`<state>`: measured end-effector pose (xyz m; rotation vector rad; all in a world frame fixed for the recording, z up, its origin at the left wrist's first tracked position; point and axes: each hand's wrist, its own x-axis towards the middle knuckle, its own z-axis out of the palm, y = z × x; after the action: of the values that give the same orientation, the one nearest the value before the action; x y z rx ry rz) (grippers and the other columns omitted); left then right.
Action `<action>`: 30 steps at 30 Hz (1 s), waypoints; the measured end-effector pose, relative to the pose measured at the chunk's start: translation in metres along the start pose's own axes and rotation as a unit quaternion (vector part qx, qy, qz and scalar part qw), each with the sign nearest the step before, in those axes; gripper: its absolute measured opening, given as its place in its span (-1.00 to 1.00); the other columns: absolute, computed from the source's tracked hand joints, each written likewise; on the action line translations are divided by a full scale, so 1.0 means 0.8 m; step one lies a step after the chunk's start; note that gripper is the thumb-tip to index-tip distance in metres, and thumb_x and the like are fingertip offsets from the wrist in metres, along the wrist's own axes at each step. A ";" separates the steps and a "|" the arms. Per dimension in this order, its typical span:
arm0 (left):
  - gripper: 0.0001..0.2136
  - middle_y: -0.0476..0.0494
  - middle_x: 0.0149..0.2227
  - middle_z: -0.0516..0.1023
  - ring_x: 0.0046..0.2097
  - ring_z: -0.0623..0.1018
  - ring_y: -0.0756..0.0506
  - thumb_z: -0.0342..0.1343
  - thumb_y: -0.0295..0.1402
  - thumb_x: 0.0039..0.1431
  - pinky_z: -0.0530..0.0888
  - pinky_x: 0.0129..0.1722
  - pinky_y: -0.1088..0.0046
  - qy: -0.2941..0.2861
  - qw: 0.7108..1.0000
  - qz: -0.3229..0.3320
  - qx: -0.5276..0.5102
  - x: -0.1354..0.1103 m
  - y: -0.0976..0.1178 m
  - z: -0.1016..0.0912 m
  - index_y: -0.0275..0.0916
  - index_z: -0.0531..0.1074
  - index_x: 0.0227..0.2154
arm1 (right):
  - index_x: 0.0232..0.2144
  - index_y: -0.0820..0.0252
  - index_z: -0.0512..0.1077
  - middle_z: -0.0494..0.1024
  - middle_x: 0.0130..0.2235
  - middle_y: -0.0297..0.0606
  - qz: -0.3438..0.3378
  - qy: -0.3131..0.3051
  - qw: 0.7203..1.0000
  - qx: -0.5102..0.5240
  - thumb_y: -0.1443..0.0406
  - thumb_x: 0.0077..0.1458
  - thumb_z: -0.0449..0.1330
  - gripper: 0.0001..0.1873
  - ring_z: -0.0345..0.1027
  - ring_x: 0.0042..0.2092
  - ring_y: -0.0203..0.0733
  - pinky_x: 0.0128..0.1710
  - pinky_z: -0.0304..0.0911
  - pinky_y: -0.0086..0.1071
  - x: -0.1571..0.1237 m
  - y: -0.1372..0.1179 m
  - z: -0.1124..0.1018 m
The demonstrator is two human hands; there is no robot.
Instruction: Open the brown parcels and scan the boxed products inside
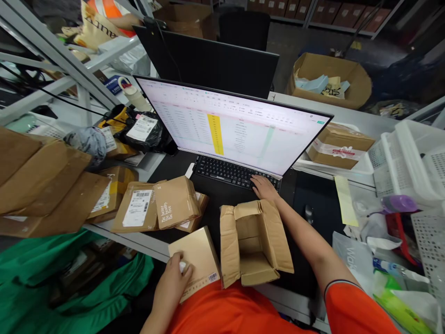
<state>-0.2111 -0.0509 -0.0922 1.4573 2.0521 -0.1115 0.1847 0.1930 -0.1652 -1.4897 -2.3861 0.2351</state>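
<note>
With our left hand (174,278) low and close to our body, fingers curled and thumb tucked near them, we stretch our bare right forearm (309,227) diagonally forward, its hand (264,187) palm down, fingers extended and loosely spread, well apart from the left.

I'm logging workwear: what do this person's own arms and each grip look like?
The right sleeve is short and orange with a dark-trimmed cuff. The left grip and right grip are ungloved, both forearms bare. The left sleeve isn't visible.
</note>
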 end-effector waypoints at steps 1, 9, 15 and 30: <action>-0.60 -0.38 0.13 0.42 0.02 0.57 -0.28 -0.10 -0.17 0.24 0.48 -0.06 0.25 -0.001 1.000 -0.002 0.001 0.000 0.001 0.000 -0.25 0.23 0.06 | 0.25 0.21 0.32 0.40 0.23 -0.03 -0.001 -0.004 1.000 0.004 0.23 0.24 0.08 -0.46 0.24 0.26 0.00 0.31 0.12 -0.03 0.007 -0.001 0.001; -0.63 -0.36 0.16 0.40 0.01 0.57 -0.28 -0.10 -0.19 0.27 0.47 -0.06 0.25 0.002 1.000 -0.021 -0.004 -0.003 0.004 -0.002 -0.23 0.24 0.07 | 0.26 0.33 0.26 0.35 0.26 0.09 0.009 0.005 1.000 0.020 0.14 0.23 0.10 -0.37 0.16 0.30 0.06 0.33 0.08 0.04 0.035 -0.017 0.003; -0.65 -0.33 0.12 0.43 0.00 0.57 -0.26 -0.07 -0.21 0.26 0.47 -0.05 0.26 0.010 1.000 -0.011 -0.017 -0.003 -0.001 0.002 -0.21 0.25 0.06 | 0.14 0.24 0.40 0.50 0.12 -0.04 0.037 0.042 0.998 0.023 0.21 0.28 0.00 -0.55 0.26 0.21 -0.03 0.26 0.16 -0.05 0.001 -0.001 -0.016; -0.73 -0.33 0.11 0.43 -0.05 0.58 -0.20 -0.08 -0.32 0.31 0.44 -0.07 0.33 0.002 1.000 0.019 0.005 -0.016 0.008 -0.015 -0.23 0.24 0.04 | 0.19 0.31 0.36 0.33 0.21 0.17 0.436 0.251 0.858 -0.106 0.14 0.12 0.11 -0.37 0.29 0.13 0.24 0.09 0.23 0.06 -0.261 0.016 -0.018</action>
<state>-0.2084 -0.0539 -0.0741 1.5035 2.0290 -0.1041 0.2855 0.0115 -0.1927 -2.3027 -1.2433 -0.2153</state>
